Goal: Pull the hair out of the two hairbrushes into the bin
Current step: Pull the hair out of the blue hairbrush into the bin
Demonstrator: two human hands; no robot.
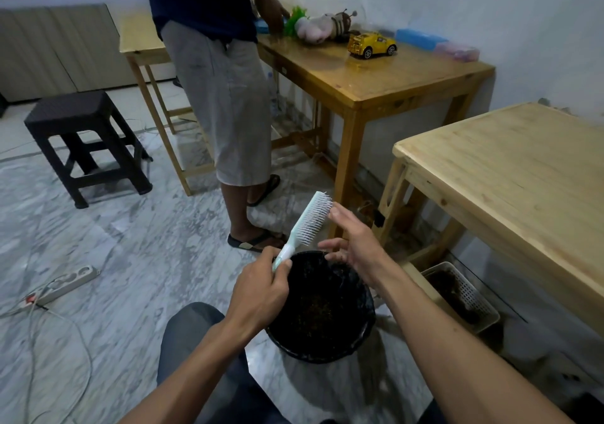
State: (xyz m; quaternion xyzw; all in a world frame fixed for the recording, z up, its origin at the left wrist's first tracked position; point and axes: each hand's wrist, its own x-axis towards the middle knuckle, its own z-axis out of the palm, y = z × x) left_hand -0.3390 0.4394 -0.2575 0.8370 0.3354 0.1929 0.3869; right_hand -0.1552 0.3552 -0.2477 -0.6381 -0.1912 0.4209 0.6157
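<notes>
The left hand (pixel 261 288) grips the handle of a pale mint hairbrush (pixel 305 226), fingers and thumb curled round it, and holds the brush tilted up and away so the head sits above the far rim of the black bin (pixel 362 335), bristles facing right. The right hand (pixel 351 244) is beside the bristles with its fingers loosely spread and slightly bent; one fingertip lies at the upper end of the bristle rows, and nothing can be seen pinched between the fingers. The bristles look largely bare from here, though fine strands would be too thin to make out. The step in hand appears to be raking hair off this brush, and doing it well means keeping the handle grip firm so the head does not twist, then hooking the fingertips in at the base of the bristles and drawing along the rows toward the tip rather than plucking at the ends. The head is best kept directly over the bin's opening, since loosened hair is light and could drift onto the marble floor (pixel 137 253). A second hairbrush is not identifiable; a white slotted basket (pixel 470 296) with dark contents sits under the pale wooden table (pixel 523 175) to the right.
</notes>
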